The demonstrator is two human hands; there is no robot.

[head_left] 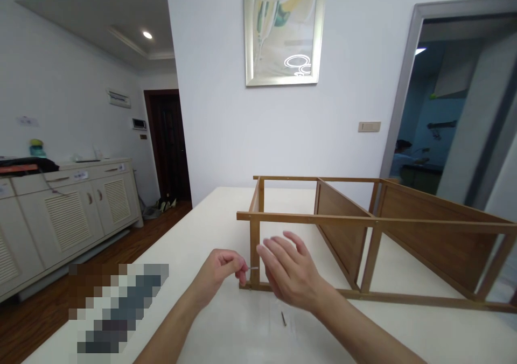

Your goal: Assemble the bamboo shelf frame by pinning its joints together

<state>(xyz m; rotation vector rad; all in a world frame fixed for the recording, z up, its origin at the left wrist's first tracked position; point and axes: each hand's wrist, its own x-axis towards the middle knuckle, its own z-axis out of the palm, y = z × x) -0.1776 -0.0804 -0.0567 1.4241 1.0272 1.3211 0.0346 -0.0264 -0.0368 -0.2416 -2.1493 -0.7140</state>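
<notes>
A wooden shelf frame (pixel 311 218) lies on its side on the white table (pixel 218 331). My left hand (pixel 222 270) is closed, with thumb and fingers pinching a thin metal rod (pixel 252 268) that looks like a hex key. The rod points right, in front of the frame's left end post (pixel 254 240), low down near the bottom rail; whether it touches the wood I cannot tell. Just right of that post, my right hand (pixel 293 272) is raised with fingers stretched out, holding nothing visible. A dark screw (pixel 283 319) lies on the table below my right hand.
Slanted wooden panels (pixel 341 224) sit inside the frame, which runs off to the right. A blurred dark item (pixel 125 310) is at the table's left edge. White cabinets (pixel 72 208) stand at the left. Through the doorway, a person (pixel 404 156) is partly visible.
</notes>
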